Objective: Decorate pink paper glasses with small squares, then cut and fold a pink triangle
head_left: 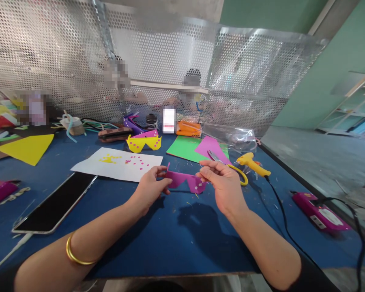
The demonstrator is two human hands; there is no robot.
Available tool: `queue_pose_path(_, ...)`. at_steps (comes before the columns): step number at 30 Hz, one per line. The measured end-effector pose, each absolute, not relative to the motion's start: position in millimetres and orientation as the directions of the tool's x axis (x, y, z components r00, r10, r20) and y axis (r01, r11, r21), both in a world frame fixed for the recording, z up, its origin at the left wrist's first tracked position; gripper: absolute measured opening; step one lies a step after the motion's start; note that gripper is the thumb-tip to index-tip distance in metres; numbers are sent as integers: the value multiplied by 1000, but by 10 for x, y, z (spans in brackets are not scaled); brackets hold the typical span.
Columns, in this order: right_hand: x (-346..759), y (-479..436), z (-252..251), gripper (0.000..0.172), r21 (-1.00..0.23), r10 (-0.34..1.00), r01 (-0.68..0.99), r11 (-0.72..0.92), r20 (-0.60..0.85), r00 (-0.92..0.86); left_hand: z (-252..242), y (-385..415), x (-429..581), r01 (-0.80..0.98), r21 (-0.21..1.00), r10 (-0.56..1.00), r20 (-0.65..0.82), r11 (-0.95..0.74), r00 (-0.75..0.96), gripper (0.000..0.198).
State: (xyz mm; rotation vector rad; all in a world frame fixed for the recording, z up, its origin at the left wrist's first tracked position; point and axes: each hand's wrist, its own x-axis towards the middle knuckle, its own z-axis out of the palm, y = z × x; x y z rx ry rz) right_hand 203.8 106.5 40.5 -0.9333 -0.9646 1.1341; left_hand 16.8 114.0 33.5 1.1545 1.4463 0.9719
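Above table [182, 243] we hold purple glasses [185, 180]: left hand [150, 186] pinches 9 o'clock end, right hand [222, 182] pinches 3 o'clock end. Pull too hard, paper may rip. Glue gun [254, 164] at 2 o'clock could burn us.

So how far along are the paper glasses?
Done: yellow glasses lie on the table, dotted with pink squares. In hand: left hand and right hand hold the magenta glasses, a few pale squares on one lens only. Left: probably more squares; loose ones sit on the white sheet.
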Motion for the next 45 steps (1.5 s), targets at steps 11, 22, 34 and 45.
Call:
queue_pose_path(11,1957,984,367,25,-975,996,-204,84,77,42,380,1031,215,204,971,993,120,-122,23,16)
queue_pose_path(22,1912,936,297,23,-979,996,-199,43,56,-64,496,955,244,170,981,990,73,-93,123,17)
queue_pose_path(34,1880,843,242,30,-931,932,154,332,299,-202,487,996,222,95,995,998,-35,30,51,15)
queue_pose_path(45,1874,841,335,36,-977,969,-206,44,92,-230,568,998,201,23,999,999,-23,22,41,13)
